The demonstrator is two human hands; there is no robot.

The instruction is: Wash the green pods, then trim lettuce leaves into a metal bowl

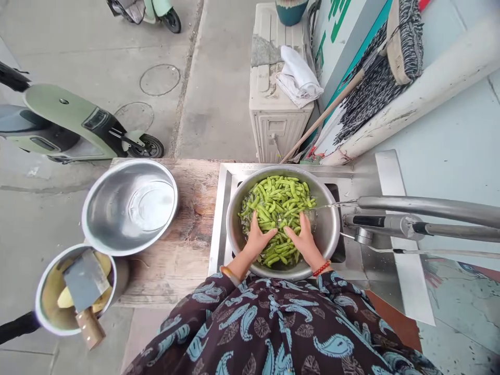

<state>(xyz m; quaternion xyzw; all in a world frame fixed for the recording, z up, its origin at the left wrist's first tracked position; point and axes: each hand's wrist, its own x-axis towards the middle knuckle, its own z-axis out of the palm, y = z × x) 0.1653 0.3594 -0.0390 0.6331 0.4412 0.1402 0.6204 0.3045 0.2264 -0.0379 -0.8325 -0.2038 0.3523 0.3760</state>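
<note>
Green edamame pods (279, 195) lie heaped in water in a large metal basin (331, 229), which sits in the sink. My left hand (258, 240) reaches into the near left side of the heap, thumb stretched out from the other fingers. Opposite it, my right hand (304, 240) touches the pods with its thumb spread too. The fingertips of both hands are partly hidden among the pods. A thin stream of water runs from the faucet (390, 205) into the basin's right side.
An empty metal basin (113, 208) stands on the wooden board (195, 208) at left. Beside it, a pot (47, 312) holds a cleaver (86, 281) over pale peeled pieces. A mop (363, 78) leans by the wall; a scooter (66, 120) is parked beyond.
</note>
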